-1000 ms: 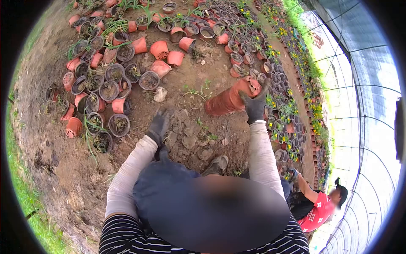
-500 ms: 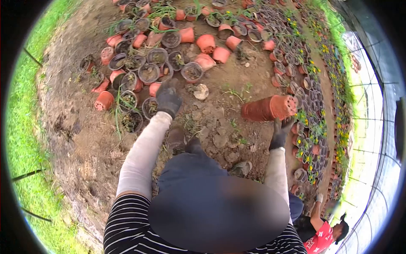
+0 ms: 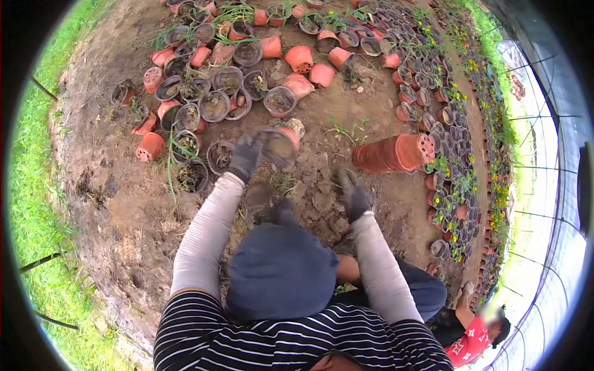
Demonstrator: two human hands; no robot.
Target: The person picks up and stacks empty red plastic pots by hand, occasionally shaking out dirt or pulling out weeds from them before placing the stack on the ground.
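Observation:
My left hand (image 3: pixel 245 156), in a dark glove, grips a small terracotta-coloured pot (image 3: pixel 278 145) filled with soil and holds it tilted above the bare earth. My right hand (image 3: pixel 352 193), also gloved, hovers open over clods of dirt (image 3: pixel 322 201), holding nothing. A long stack of nested orange pots (image 3: pixel 391 154) lies on its side to the right of my right hand, untouched.
Many soil-filled and tipped-over pots (image 3: pixel 216 99) crowd the ground ahead on the left. Rows of potted yellow flowers (image 3: pixel 455 179) run along the right. Grass (image 3: pixel 37 204) borders the left. A person in a red shirt (image 3: pixel 471 337) crouches at lower right.
My left hand has picked up a soil-filled pot from the cluster. My right hand let go of the pot stack, which now lies on the ground, and moved left over the dirt.

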